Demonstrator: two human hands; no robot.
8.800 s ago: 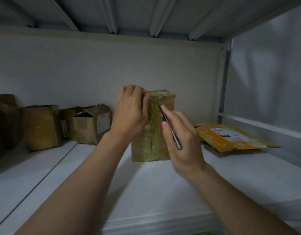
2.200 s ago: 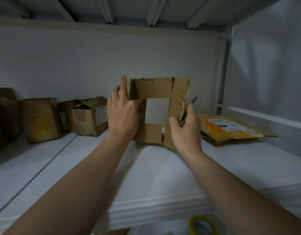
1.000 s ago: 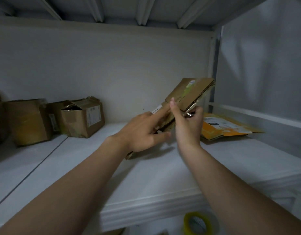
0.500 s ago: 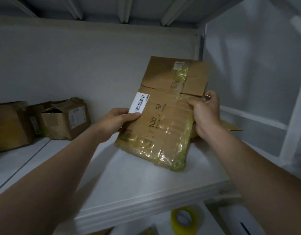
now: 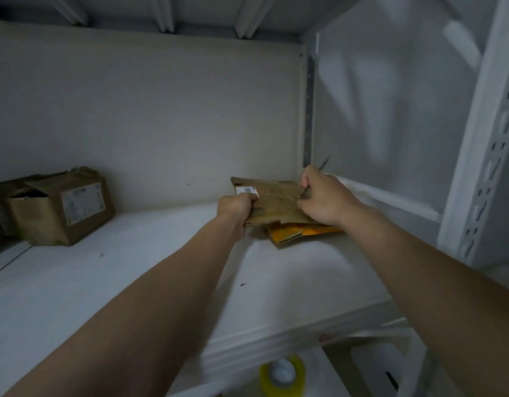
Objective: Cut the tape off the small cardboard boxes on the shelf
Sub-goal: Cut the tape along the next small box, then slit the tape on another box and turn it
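head view: left hand [image 5: 236, 206] gripping flat box [image 5: 276, 202] beside label [image 5: 246, 190], right hand [image 5: 325, 200] clutching blade [image 5: 323, 163] opposite, orange envelope [image 5: 290, 232] underneath.

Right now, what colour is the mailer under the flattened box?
Orange-yellow mailer; head view shows it best.

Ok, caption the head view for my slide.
The left hand and right hand hold a flattened cardboard box over an orange mailer on the shelf; the right also grips a thin blade.

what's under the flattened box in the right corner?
An orange mailer: only its front edge shows, lying on the shelf. The rest is covered by the flattened box, which the left hand grips, and by the right hand holding a thin metal tool.
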